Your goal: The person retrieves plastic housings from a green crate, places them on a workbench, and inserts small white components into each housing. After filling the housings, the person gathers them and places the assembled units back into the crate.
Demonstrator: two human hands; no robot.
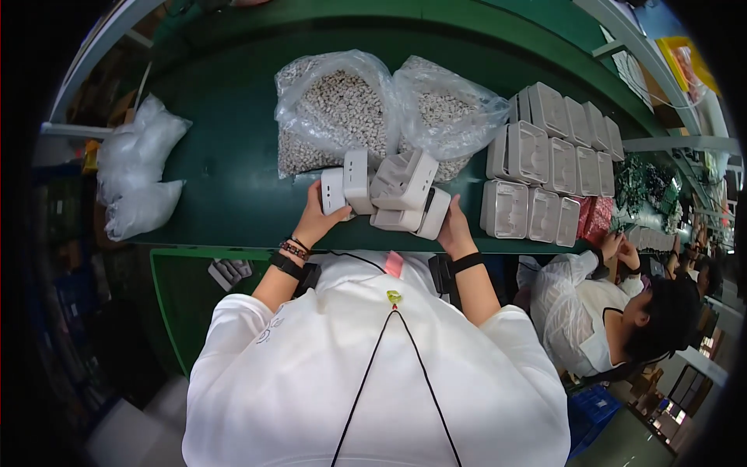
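Observation:
A cluster of white plastic housings [403, 183] is between my hands at the near edge of the green bench, some tilted and leaning on each other. My left hand [315, 221] is closed round the left side of the cluster, at a small white housing [333, 189] with dark holes in its face. On the opposite side, my right hand [457, 227] presses against a white housing [433, 215], its thumb pointing up. Just beyond the cluster stand two open clear bags, one large bag [342, 101] and one smaller bag [443, 109], filled with small pale parts.
Rows of white open housings [548, 159] stand on the right of the bench [226, 93]. Clear plastic bags [144, 167] lie at the left. Red bags [595, 218] are at the right, near a co-worker [607, 303]. A green crate [183, 311] sits below the bench edge.

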